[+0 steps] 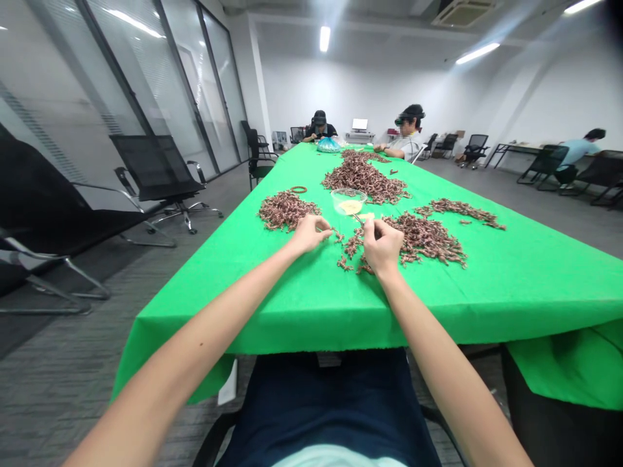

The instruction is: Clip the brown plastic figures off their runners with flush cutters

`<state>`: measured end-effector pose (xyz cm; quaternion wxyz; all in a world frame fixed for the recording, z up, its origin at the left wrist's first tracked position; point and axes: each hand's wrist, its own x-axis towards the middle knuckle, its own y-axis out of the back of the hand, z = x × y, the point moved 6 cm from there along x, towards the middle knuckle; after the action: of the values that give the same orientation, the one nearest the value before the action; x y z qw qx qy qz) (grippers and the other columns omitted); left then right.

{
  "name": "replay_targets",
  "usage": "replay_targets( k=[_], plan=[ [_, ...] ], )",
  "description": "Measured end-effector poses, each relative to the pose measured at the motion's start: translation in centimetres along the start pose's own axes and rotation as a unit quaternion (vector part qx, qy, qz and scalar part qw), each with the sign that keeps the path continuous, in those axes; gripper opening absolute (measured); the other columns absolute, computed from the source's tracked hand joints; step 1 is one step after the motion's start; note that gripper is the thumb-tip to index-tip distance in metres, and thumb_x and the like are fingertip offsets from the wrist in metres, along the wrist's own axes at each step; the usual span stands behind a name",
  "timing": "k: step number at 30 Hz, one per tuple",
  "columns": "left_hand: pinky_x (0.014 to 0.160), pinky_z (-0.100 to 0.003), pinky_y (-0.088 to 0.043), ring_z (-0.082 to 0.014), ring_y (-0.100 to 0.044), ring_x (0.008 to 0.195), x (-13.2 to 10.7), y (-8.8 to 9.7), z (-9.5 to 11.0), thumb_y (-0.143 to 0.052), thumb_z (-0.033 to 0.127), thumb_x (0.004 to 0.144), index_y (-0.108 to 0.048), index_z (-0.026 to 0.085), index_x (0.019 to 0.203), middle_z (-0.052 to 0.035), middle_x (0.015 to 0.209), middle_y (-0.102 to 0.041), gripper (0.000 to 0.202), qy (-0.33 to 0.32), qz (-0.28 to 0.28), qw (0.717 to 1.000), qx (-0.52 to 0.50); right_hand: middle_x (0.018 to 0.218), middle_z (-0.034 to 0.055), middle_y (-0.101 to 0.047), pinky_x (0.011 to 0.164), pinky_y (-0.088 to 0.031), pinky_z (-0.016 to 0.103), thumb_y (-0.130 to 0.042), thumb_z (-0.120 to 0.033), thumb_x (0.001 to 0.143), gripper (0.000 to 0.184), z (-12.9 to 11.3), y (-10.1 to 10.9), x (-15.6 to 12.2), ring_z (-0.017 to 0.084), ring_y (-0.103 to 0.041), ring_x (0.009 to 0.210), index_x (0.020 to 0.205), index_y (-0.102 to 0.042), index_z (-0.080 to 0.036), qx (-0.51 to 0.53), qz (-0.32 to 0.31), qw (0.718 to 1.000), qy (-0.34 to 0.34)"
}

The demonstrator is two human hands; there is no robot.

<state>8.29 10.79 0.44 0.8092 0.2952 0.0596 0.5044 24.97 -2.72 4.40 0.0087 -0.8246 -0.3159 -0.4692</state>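
Note:
My left hand point(309, 233) rests on the green tablecloth point(302, 292) with its fingers pinched on a small brown piece from the scattered brown bits point(348, 250). My right hand point(382, 246) is closed on a thin tool whose tip points toward a clear bowl point(348, 201) with pale yellow contents. A brown pile point(287, 211) lies left of the bowl, and another pile point(423, 237) lies right of my right hand.
A larger brown pile point(365, 178) and a thin strip of pieces point(460, 211) lie farther along the table. Two people sit at the far end, a third at a desk on the right. Black office chairs point(156, 175) stand on the left.

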Motion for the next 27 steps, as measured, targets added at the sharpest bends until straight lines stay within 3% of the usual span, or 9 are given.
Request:
replay_targets(
  k=[5, 8, 11, 13, 18, 24, 27],
  plan=[
    [0.078, -0.038, -0.059, -0.02, -0.067, 0.092, -1.7, 1.5, -0.3, -0.061, 0.031, 0.097, -0.06, 0.014, 0.12, -0.009, 0.113, -0.066, 0.029, 0.027, 0.001, 0.99, -0.14, 0.056, -0.0023, -0.052, 0.057, -0.037, 0.026, -0.044, -0.041, 0.1, 0.046, 0.0, -1.0, -0.3, 0.011, -0.049, 0.053, 0.063, -0.056, -0.018, 0.003, -0.064, 0.998, 0.022],
    [0.076, -0.036, -0.06, -0.0184, -0.07, 0.085, -3.6, 2.1, -0.2, -0.065, 0.029, 0.094, -0.063, 0.012, 0.115, -0.0072, 0.102, -0.069, 0.026, 0.028, 0.003, 0.978, -0.206, 0.074, -0.0018, -0.061, 0.063, -0.049, 0.026, -0.053, -0.043, 0.098, 0.033, 0.0, -1.9, -0.7, 0.01, -0.057, 0.063, 0.084, -0.063, -0.015, -0.003, -0.119, 0.992, 0.035],
    [0.076, -0.033, -0.06, -0.0194, -0.074, 0.081, -5.6, 2.8, -0.1, -0.082, 0.031, 0.079, -0.067, 0.011, 0.103, -0.0074, 0.091, -0.074, 0.034, 0.026, 0.013, 0.967, -0.252, 0.101, 0.0034, -0.066, 0.074, -0.057, 0.033, -0.059, -0.041, 0.096, 0.029, -0.2, -2.7, -1.0, 0.014, -0.065, 0.083, 0.109, -0.063, -0.015, -0.008, -0.168, 0.984, 0.052],
    [0.072, -0.031, -0.059, -0.0215, -0.076, 0.081, -6.6, 3.2, 0.1, -0.089, 0.034, 0.069, -0.068, 0.012, 0.097, -0.0091, 0.089, -0.075, 0.041, 0.026, 0.02, 0.962, -0.27, 0.107, 0.005, -0.066, 0.078, -0.057, 0.035, -0.059, -0.04, 0.096, 0.03, -0.4, -3.0, -1.2, 0.016, -0.065, 0.089, 0.113, -0.062, -0.016, -0.009, -0.191, 0.979, 0.065],
    [0.063, -0.03, -0.058, -0.0254, -0.077, 0.082, -7.6, 3.7, 1.1, -0.093, 0.037, 0.06, -0.066, 0.014, 0.087, -0.0131, 0.097, -0.078, 0.044, 0.021, 0.023, 0.958, -0.286, 0.098, 0.0029, -0.066, 0.075, -0.056, 0.032, -0.057, -0.041, 0.097, 0.028, -0.9, -3.3, -1.5, 0.014, -0.064, 0.081, 0.104, -0.064, -0.016, -0.01, -0.21, 0.973, 0.093],
    [0.082, -0.039, -0.059, -0.0263, -0.076, 0.088, -7.5, 3.6, 1.8, -0.094, 0.034, 0.056, -0.062, 0.015, 0.085, -0.013, 0.095, -0.078, 0.048, -0.012, 0.03, 0.96, -0.279, 0.07, -0.0005, -0.063, 0.068, -0.048, 0.028, -0.052, -0.042, 0.098, 0.034, -1.5, -3.2, -1.6, 0.012, -0.057, 0.063, 0.079, -0.064, -0.017, -0.002, -0.198, 0.973, 0.12],
    [0.077, -0.041, -0.061, -0.0276, -0.077, 0.082, -7.5, 3.4, 1.8, -0.091, 0.04, 0.062, -0.06, 0.016, 0.088, -0.0117, 0.086, -0.078, 0.048, -0.019, 0.037, 0.967, -0.252, 0.066, 0.0024, -0.065, 0.064, -0.042, 0.028, -0.05, -0.04, 0.096, 0.034, -1.8, -3.3, -1.6, 0.014, -0.057, 0.061, 0.074, -0.067, -0.019, 0.004, -0.199, 0.971, 0.13]
  ],
)
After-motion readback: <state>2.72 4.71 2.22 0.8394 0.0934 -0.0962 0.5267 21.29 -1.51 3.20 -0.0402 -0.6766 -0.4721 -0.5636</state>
